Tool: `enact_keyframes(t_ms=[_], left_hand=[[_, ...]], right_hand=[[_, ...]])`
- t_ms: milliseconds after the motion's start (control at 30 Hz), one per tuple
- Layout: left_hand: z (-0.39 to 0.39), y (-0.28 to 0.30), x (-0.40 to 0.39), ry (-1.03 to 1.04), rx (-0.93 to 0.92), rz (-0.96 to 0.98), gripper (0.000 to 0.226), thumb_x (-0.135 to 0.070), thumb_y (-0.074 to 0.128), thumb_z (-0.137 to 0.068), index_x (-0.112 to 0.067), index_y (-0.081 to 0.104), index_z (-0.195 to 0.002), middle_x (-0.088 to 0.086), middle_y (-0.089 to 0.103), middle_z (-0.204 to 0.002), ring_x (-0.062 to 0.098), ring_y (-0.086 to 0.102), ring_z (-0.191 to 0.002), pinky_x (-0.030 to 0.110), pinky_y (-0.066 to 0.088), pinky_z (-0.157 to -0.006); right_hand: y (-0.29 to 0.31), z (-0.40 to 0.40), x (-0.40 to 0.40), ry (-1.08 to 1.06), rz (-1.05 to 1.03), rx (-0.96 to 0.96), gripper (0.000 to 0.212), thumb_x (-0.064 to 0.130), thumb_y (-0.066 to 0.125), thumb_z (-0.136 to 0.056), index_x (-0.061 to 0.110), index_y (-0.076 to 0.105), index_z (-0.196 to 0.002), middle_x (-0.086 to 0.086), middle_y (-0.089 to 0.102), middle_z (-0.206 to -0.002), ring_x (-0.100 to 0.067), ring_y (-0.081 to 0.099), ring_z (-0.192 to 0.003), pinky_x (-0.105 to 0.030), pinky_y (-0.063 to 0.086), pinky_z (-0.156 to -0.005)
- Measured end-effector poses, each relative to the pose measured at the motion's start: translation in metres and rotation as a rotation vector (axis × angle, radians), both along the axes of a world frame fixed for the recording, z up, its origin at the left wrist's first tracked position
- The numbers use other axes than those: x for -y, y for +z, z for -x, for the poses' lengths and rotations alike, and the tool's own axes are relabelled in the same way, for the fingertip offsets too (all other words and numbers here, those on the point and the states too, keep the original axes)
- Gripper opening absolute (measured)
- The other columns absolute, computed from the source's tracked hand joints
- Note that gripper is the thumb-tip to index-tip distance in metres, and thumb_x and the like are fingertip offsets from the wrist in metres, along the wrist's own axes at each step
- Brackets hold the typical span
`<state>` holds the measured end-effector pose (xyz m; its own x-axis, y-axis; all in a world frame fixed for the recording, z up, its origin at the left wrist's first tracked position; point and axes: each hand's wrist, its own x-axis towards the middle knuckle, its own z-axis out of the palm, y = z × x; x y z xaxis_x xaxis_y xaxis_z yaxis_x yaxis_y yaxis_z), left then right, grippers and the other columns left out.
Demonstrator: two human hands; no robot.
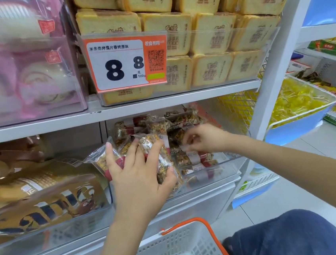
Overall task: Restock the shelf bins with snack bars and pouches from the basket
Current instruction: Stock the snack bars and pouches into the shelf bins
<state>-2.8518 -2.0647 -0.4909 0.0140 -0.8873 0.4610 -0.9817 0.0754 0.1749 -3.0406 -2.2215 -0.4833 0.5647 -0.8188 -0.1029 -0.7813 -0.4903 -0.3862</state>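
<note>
Restocking is at the placing step: both hands are working inside the clear plastic shelf bin (213, 176) on the lower shelf, at the shelf's right end beside the white upright. The left hand (138, 172) is holding a bundle of clear-wrapped granola snack bars with red-and-white labels (160, 159), fingers spread over the top and thumb curled round the near side, right at the bin's front-left corner. The right hand (203, 139) is reaching deeper into the same bin, fingers bent and seemingly pinching the white label end of one of the stocked granola bars (182, 117), though blur is making the exact grip hard to read. The white plastic mesh basket with orange handles (186, 250) is sitting below the shelf's front edge, near the person's knee; what is lying in it cannot be made out from here.

Judging from this, the next move is calling for the left hand to lower its bundle into the gap at the bin's front-left, laying the bars flat in line with those already stacked, while the right hand is holding the pile back so nothing slides forward. After that, a return to the basket is looking likely.
</note>
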Motion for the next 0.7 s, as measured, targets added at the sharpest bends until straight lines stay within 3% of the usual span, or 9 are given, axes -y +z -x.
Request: enact_keyframes(t_ms=[100,167,200,300,433,500,600,667,700], left_hand=[[0.001,0.0,-0.001,0.002,0.008,-0.004,0.053,-0.049,0.031,-0.085,-0.022,0.053,-0.125,0.01,0.066,-0.095,0.028,0.054,-0.118,0.06,0.003,-0.113],[0.002,0.0,-0.001,0.011,0.009,0.008,0.053,-0.049,0.031,-0.085,-0.023,0.053,-0.126,0.01,0.066,-0.095,0.028,0.054,-0.118,0.06,0.003,-0.113],[0.003,0.0,-0.001,0.013,0.007,0.013,0.053,-0.049,0.031,-0.084,-0.023,0.054,-0.125,0.01,0.066,-0.094,0.028,0.054,-0.118,0.059,0.003,-0.113],[0.004,0.0,-0.002,0.022,0.008,0.022,0.053,-0.048,0.031,-0.085,-0.023,0.054,-0.125,0.008,0.066,-0.091,0.028,0.055,-0.116,0.058,0.001,-0.113],[0.006,0.0,-0.001,0.035,0.024,0.029,0.052,-0.047,0.029,-0.086,-0.022,0.054,-0.124,0.005,0.063,-0.082,0.028,0.057,-0.112,0.059,0.002,-0.113],[0.006,-0.002,-0.001,0.048,0.033,0.029,0.051,-0.048,0.028,-0.086,-0.023,0.052,-0.124,0.003,0.061,-0.08,0.028,0.057,-0.11,0.059,0.002,-0.113],[0.007,-0.002,0.0,0.071,0.06,0.009,0.049,-0.048,0.029,-0.086,-0.025,0.049,-0.125,-0.001,0.058,-0.077,0.026,0.057,-0.109,0.058,0.001,-0.114],[0.007,-0.002,0.001,0.084,0.074,0.002,0.048,-0.047,0.031,-0.085,-0.026,0.047,-0.125,-0.007,0.049,-0.072,0.024,0.057,-0.107,0.057,0.0,-0.114],[0.007,-0.003,0.002,0.087,0.08,0.008,0.048,-0.046,0.032,-0.085,-0.026,0.048,-0.124,-0.009,0.044,-0.071,0.023,0.057,-0.106,0.057,0.0,-0.114]], right_hand=[[0.006,0.002,0.022,-0.314,0.11,0.107,0.057,0.031,0.063,-0.088,0.016,0.039,-0.138,-0.016,0.043,-0.138,-0.034,0.051,-0.117,-0.04,0.047,-0.094],[0.005,-0.005,0.027,-0.429,-0.023,0.035,0.082,0.038,0.059,-0.09,0.019,0.007,-0.151,-0.014,0.009,-0.157,-0.037,0.016,-0.143,-0.047,0.029,-0.112],[0.005,-0.007,0.025,-0.476,-0.099,-0.012,0.085,0.041,0.054,-0.092,0.016,-0.002,-0.152,-0.013,0.001,-0.159,-0.036,0.007,-0.145,-0.046,0.024,-0.115],[-0.002,0.001,0.007,-0.544,-0.398,-0.075,0.065,0.043,0.042,-0.098,0.007,0.021,-0.148,-0.015,0.026,-0.152,-0.037,0.032,-0.135,-0.043,0.038,-0.104],[-0.022,0.014,-0.005,-0.487,-0.773,0.158,0.056,0.039,0.046,-0.098,0.004,0.036,-0.141,-0.002,0.043,-0.141,-0.023,0.041,-0.131,-0.03,0.036,-0.103],[-0.025,0.018,-0.002,-0.464,-0.773,0.192,0.049,0.036,0.045,-0.099,0.008,0.039,-0.139,0.004,0.043,-0.136,-0.016,0.041,-0.127,-0.029,0.034,-0.101],[-0.024,0.028,0.009,-0.445,-0.593,0.13,0.044,0.031,0.044,-0.099,0.009,0.039,-0.137,-0.005,0.045,-0.129,-0.018,0.051,-0.112,-0.033,0.042,-0.092],[-0.027,0.029,0.012,-0.333,-0.347,0.014,0.04,0.027,0.037,-0.101,0.008,0.036,-0.137,-0.016,0.044,-0.131,-0.027,0.05,-0.119,-0.031,0.04,-0.085],[-0.03,0.027,0.012,-0.245,-0.327,-0.019,0.047,0.027,0.035,-0.102,0.007,0.027,-0.144,-0.017,0.039,-0.142,-0.03,0.044,-0.128,-0.029,0.038,-0.089]])
